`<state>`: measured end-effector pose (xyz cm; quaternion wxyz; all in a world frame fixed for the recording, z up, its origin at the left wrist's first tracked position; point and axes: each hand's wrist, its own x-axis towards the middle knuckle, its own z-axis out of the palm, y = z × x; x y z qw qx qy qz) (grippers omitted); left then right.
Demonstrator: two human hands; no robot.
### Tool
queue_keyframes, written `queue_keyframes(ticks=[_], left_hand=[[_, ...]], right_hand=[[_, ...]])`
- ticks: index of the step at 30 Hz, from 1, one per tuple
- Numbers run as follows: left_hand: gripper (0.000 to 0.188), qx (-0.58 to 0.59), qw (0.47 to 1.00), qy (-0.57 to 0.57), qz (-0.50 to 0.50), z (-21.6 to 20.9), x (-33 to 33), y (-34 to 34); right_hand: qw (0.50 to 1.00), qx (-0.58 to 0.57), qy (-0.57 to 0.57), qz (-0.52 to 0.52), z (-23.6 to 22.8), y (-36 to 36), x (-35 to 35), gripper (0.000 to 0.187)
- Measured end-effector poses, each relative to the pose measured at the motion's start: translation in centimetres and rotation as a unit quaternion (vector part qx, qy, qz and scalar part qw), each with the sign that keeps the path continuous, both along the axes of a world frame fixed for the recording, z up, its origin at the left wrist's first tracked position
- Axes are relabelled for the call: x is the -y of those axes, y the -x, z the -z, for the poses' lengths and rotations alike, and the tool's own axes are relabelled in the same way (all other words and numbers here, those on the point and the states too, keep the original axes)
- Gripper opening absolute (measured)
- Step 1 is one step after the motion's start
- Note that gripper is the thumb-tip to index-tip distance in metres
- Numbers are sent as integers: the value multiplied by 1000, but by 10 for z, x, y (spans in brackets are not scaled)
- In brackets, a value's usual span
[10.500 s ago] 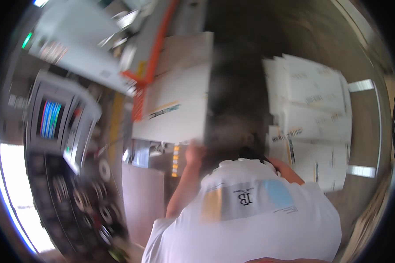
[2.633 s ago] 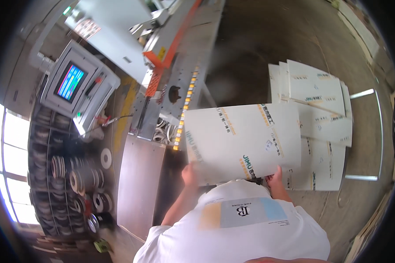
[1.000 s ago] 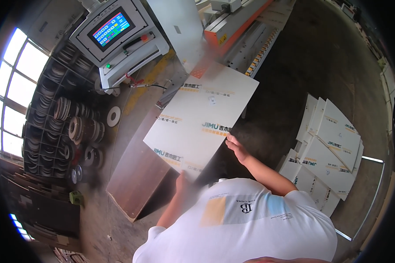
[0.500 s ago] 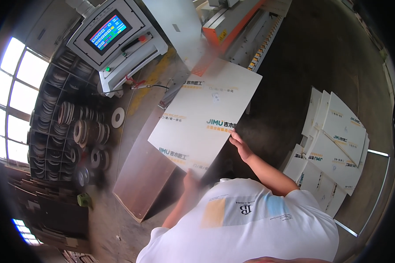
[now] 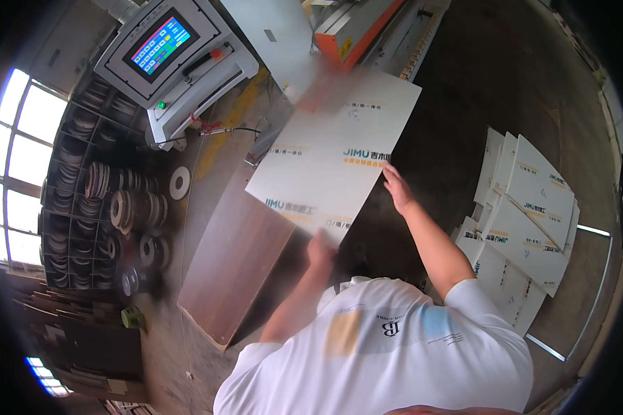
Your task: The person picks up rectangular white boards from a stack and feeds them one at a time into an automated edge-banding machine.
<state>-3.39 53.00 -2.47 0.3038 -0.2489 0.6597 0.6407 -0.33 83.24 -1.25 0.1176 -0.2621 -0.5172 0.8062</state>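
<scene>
A large pale board [image 5: 318, 166] with printed lettering lies slanted in front of me, its far end at the orange-edged machine [image 5: 339, 43]. My right hand [image 5: 398, 190] is at the board's right edge, fingers stretched out with their tips against it. At the near edge is my left hand [image 5: 320, 252], smeared by motion and haze, so its fingers cannot be made out. Below the board's left side stands a brown wood-faced surface [image 5: 232, 266]. A reddish blur hides part of the board's far left corner.
On the far left is a control panel [image 5: 163, 47] with a lit screen. A rack [image 5: 69, 187] of rolls stands at the left, with more rolls [image 5: 135, 209] on the floor beside it. Stacked pale boards [image 5: 526, 228] rest at the right near a metal frame [image 5: 592, 304].
The board has shifted away from me and slightly right, toward the machine. Both my hands have moved forward along with it, and the arms reach farther out.
</scene>
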Motion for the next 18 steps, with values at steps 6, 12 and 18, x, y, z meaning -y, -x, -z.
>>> queue_keyframes(ticks=[6,12,18], left_hand=[[44,47,997,-64,18,0,-33,12],[34,19,981,-92,171,6,-22,55],[30,37,936,-70,342,36,6,72]], right_hand=[[998,29,-11,55,-5,-33,12,56],[986,157,11,51,40,-105,22,40],[933,277,78,214,92,-227,33,32]])
